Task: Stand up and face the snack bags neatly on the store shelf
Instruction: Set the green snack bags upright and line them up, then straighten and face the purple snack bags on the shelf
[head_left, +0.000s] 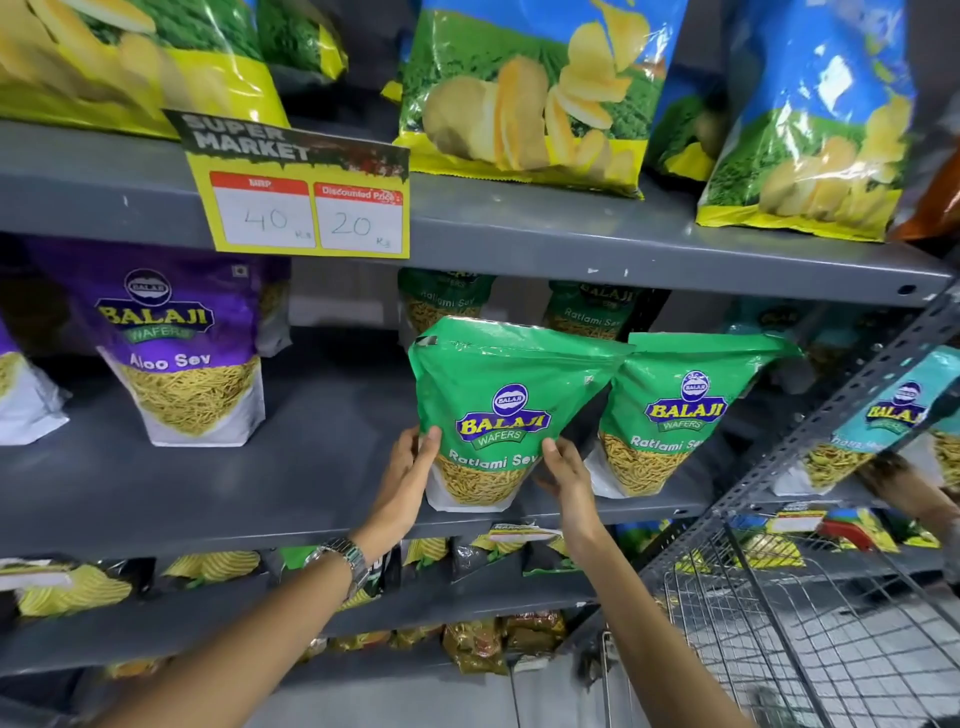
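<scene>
Holding the green snack bag (496, 415) upright at the front edge of the middle shelf (311, 499), at about 6 o'clock in view. Left hand (410, 467) closed on its left side, right hand (563, 475) closed on its right side, probably to keep the front facing out. Second green bag (670, 415) standing just beside, at 3 o'clock of it, already facing forward. Purple bag (187, 343) well apart, at 9 o'clock.

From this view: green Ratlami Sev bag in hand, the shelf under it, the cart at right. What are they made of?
Green Ratlami Sev bag: looks like glossy plastic film; it shows highlights and creases, plus a clear window onto the sev.
Shelf: seemingly grey painted metal, matte; its upright is perforated.
Cart: bare wire mesh, probably steel.
</scene>
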